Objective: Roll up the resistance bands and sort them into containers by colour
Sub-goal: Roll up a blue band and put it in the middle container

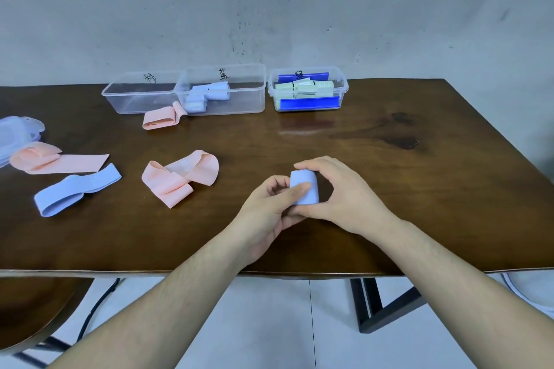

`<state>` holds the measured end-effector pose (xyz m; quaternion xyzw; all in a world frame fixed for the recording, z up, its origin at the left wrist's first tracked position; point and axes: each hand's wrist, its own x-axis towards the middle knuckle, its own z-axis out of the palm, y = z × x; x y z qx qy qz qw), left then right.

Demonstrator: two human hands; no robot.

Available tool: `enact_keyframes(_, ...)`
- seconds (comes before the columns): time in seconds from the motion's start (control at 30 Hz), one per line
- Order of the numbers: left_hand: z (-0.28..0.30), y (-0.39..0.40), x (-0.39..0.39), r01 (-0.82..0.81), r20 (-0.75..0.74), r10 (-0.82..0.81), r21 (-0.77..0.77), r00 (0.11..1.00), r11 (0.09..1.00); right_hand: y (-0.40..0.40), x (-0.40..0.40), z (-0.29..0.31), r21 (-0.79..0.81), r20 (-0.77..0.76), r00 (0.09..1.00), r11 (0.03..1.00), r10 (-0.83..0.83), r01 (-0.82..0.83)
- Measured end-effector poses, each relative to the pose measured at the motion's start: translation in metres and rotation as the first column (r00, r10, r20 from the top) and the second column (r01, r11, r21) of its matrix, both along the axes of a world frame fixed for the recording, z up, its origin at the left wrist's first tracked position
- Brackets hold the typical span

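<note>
A rolled light-blue band (308, 183) is held just above the table near the front middle. My left hand (266, 213) pinches it from the left, thumb on its front face. My right hand (338, 198) curls round it from the right and top. A loose blue band (75, 190) lies flat at the left. Pink bands lie unrolled: one at centre left (180, 178), one at far left (57, 160), one against the containers (162, 118). At the back stand three clear containers: an empty one (135, 99), one with rolled blue bands (239, 93), one with green rolls (308, 90).
The dark wooden table (389, 159) ends at a front edge just below my wrists. Clear lids (15, 135) are stacked at the far left edge. A round wooden stool (30, 308) stands under the table at lower left. A grey wall rises behind the containers.
</note>
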<state>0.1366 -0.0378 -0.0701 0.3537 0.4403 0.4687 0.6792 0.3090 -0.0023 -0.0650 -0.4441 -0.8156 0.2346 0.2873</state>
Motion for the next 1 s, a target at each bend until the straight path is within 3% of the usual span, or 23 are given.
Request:
enact_keyframes(0.17, 0.002, 0.004, 0.007, -0.038, -0.011, 0.038, 0.009, 0.999, 0.999, 0.003, 0.004, 0.004, 0.029, 0.041, 0.999, 0.999, -0.018, 0.017)
enact_keyframes(0.37, 0.009, 0.014, 0.019, -0.072, 0.034, 0.073, -0.03, 0.997, 0.997, 0.01, 0.013, 0.004, 0.025, -0.076, 0.997, 1.0, -0.012, 0.014)
enact_keyframes(0.6, 0.016, 0.021, 0.043, -0.196, 0.145, 0.215, -0.135, 0.966, 0.971, 0.028, 0.022, 0.006, 0.053, -0.103, 0.994, 0.998, 0.022, -0.017)
enact_keyframes(1.0, 0.035, 0.051, 0.057, -0.41, 0.011, 0.421, -0.205, 0.907, 0.889, 0.074, 0.021, 0.016, 0.023, -0.155, 0.984, 0.996, 0.088, -0.086)
